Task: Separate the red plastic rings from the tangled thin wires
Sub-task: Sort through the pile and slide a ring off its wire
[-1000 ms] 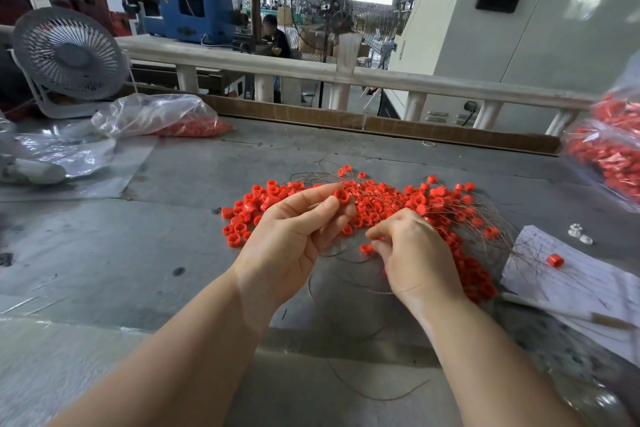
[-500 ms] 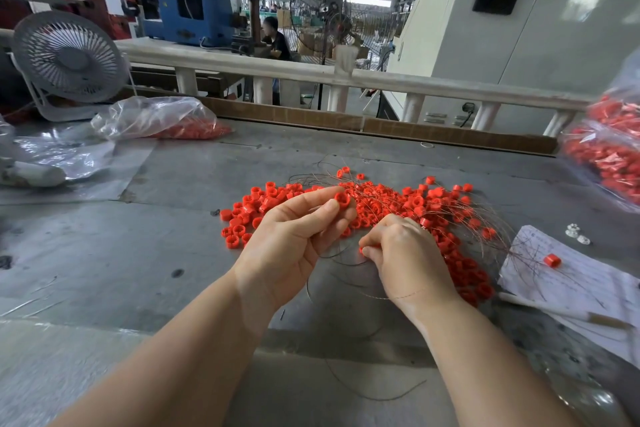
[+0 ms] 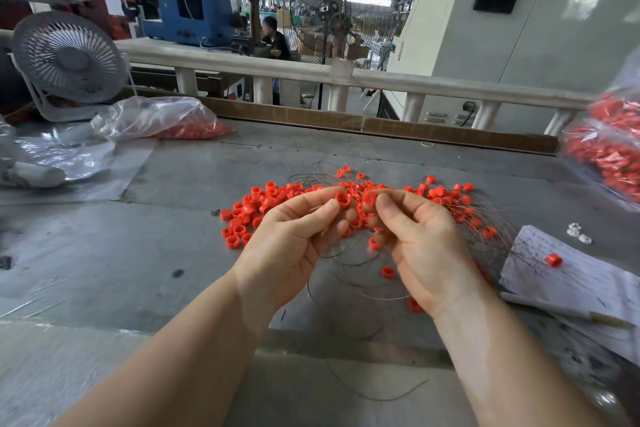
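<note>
A heap of small red plastic rings (image 3: 256, 206) lies on the grey table (image 3: 173, 246), threaded through with thin dark wires (image 3: 478, 218). My left hand (image 3: 294, 246) is raised over the heap and pinches one red ring (image 3: 343, 199) between thumb and fingertips. My right hand (image 3: 419, 243) faces it, palm turned toward me, and pinches another red ring (image 3: 370, 198) at its fingertips. Loose wire loops (image 3: 349, 260) hang and lie below both hands. Two rings (image 3: 387, 271) appear below the right palm, one blurred.
Clear bags of red rings lie at the back left (image 3: 162, 121) and at the right edge (image 3: 609, 149). A white fan (image 3: 69, 59) stands back left. Papers (image 3: 571, 284) with a single ring (image 3: 553, 259) and small white parts (image 3: 578, 232) lie to the right.
My right hand has lifted off the table and turned palm toward me, bringing a ring up beside the one in my left hand. A few rings dropped below it.
</note>
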Demonstrator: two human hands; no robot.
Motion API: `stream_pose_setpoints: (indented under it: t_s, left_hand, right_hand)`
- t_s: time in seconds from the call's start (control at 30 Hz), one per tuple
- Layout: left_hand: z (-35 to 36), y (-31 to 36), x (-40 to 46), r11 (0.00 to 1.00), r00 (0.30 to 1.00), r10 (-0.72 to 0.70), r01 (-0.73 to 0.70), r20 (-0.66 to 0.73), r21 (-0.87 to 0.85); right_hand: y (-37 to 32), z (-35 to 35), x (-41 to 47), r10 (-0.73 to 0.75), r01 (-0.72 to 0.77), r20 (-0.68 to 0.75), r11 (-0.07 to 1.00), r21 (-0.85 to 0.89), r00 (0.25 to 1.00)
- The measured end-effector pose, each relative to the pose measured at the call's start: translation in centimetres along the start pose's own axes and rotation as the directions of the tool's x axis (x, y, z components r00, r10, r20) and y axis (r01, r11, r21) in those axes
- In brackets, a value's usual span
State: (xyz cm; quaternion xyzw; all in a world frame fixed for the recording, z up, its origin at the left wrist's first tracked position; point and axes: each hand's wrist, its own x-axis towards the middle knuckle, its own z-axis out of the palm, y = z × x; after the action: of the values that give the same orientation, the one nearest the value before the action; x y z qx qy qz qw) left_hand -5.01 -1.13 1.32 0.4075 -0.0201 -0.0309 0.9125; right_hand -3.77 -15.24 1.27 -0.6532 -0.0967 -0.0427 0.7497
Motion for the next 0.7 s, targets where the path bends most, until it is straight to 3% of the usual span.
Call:
stream_pose_setpoints:
  t_s: [0.1, 0.3, 0.47, 0.7]
  left_hand:
    - [0.08, -0.03, -0.05, 1.0, 1.0, 0.0, 0.0, 0.014, 0.015]
    - [0.17, 0.0, -0.07, 0.999, 0.999, -0.002, 0.001, 0.036, 0.035]
    - [0.12, -0.08, -0.14, 0.998, 0.999, 0.01, -0.012, 0.041, 0.055]
    - [0.04, -0.07, -0.14, 0.996, 0.998, 0.032, -0.037, 0.052, 0.082]
  right_hand:
    - [0.07, 0.16, 0.14, 0.001, -0.006, 0.031, 0.991, 0.135, 1.0]
    - [0.09, 0.22, 0.1, -0.029, 0.026, 0.033, 0.994, 0.102, 0.999]
    - [-0.27, 0.53, -0.37, -0.145, 0.143, -0.013, 0.984, -0.103, 0.989]
    - [-0.33, 0.81, -0.55, -0.379, 0.356, 0.009, 0.863, -0.359, 0.926]
